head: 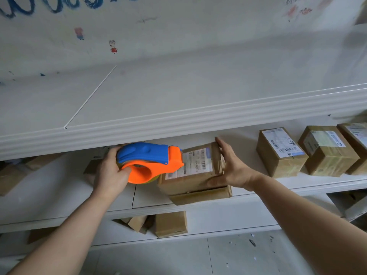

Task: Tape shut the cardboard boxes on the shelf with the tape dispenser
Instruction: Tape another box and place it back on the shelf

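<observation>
Head camera view: a left hand [111,173] gripped an orange and blue plastic tape dispenser [151,161], fingers curled through its orange ring. Its nose touched the nine o'clock edge of a small brown cardboard box with a white shipping label [190,171]. That box sat on a flatter brown cardboard box [200,196], at the front of a white shelf [59,195]. The right hand [230,167] lay open against the small box's three o'clock side, fingers straight and thumb on the front face.

The small box looked light and likely to slide on the smooth shelf when tape was pulled across it, so bracing its far side seemed wise. Cardboard is stiff at the edges but gives in the middle, and the label looked slick. Two more labelled brown boxes [280,153] stood further along at three o'clock.
</observation>
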